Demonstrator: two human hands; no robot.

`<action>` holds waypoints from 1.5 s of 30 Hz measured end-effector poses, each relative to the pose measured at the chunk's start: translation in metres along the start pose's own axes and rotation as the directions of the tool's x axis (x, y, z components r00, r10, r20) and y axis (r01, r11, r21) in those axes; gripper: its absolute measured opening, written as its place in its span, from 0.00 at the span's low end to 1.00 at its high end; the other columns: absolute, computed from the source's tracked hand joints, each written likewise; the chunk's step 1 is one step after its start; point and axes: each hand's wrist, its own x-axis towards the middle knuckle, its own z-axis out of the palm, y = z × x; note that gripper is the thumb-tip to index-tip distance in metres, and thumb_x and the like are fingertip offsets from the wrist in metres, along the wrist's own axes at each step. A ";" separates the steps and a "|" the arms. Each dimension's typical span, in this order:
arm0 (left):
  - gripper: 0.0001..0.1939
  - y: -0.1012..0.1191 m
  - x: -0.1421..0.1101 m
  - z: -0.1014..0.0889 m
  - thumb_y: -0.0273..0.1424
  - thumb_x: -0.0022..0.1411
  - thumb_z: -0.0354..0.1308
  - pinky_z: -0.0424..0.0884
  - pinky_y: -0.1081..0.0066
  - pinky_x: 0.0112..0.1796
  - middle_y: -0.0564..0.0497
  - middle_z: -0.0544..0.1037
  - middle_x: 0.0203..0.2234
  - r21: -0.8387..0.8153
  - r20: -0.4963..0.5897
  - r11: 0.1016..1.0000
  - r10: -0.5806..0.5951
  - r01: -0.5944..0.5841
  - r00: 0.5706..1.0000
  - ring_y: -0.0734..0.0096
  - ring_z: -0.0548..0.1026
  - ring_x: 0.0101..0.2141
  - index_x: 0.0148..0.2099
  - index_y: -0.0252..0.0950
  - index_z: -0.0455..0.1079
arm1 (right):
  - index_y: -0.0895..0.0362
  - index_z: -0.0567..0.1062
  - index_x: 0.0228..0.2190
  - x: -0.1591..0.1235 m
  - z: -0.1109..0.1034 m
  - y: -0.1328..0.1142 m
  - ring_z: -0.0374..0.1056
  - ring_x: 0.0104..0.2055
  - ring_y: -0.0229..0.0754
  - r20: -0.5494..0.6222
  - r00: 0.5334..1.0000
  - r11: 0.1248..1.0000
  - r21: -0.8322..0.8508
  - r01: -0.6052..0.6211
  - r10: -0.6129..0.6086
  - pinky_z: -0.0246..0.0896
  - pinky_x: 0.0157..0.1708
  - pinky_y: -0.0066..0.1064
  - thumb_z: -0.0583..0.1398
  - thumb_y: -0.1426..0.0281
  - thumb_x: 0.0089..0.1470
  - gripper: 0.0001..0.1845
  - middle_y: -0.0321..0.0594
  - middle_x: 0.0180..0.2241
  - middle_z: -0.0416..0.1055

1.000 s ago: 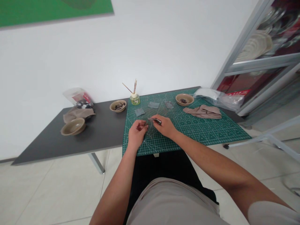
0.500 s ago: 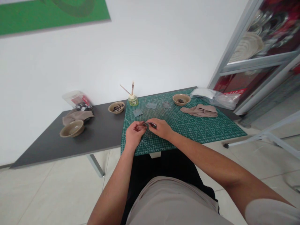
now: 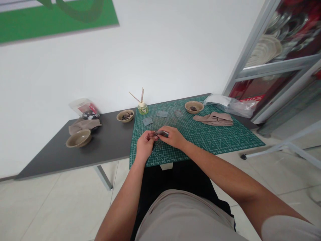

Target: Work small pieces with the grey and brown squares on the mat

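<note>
Over the near part of the green cutting mat (image 3: 200, 134), my left hand (image 3: 145, 142) and my right hand (image 3: 173, 136) are close together. Between them is a small greyish plastic bag (image 3: 162, 133), pinched from both sides. Fingers cover much of it, and its contents cannot be made out. Just beyond my hands lie a small clear bag (image 3: 147, 121), a second small bag (image 3: 162, 114) and a third one (image 3: 178, 113), flat on the mat. A tan bowl (image 3: 194, 111) with a few dark pieces stands farther back.
A brown cloth (image 3: 215, 119) and a large plastic bag (image 3: 230, 104) lie to the right. Left of the mat are a bowl of stones (image 3: 125, 119), a tan bowl (image 3: 79, 142), another cloth (image 3: 84, 125) and a clear tub (image 3: 82, 106). A reed diffuser (image 3: 142, 108) stands near the wall.
The held bag has turned slightly between my fingers and shows more of its flat side. Both hands stay nearly in place, and the view has shifted a little.
</note>
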 end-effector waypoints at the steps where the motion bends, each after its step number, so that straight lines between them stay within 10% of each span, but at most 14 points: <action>1: 0.08 0.000 0.000 0.000 0.27 0.51 0.59 0.72 0.69 0.35 0.53 0.79 0.27 0.007 0.001 1.000 -0.001 0.001 1.000 0.70 0.76 0.29 0.36 0.38 0.72 | 0.55 0.77 0.36 0.000 0.000 0.000 0.72 0.39 0.41 0.005 1.000 1.000 0.014 -0.010 0.010 0.64 0.42 0.32 0.62 0.71 0.55 0.05 0.39 0.36 0.77; 45: 0.06 0.003 -0.001 -0.005 0.29 0.51 0.59 0.64 0.72 0.27 0.57 0.71 0.19 0.094 0.051 0.996 0.002 -0.007 0.999 0.73 0.69 0.22 0.35 0.38 0.72 | 0.56 0.75 0.33 0.001 -0.006 -0.001 0.66 0.32 0.38 0.071 0.993 0.989 0.111 -0.102 0.094 0.58 0.35 0.29 0.64 0.67 0.54 0.05 0.34 0.30 0.72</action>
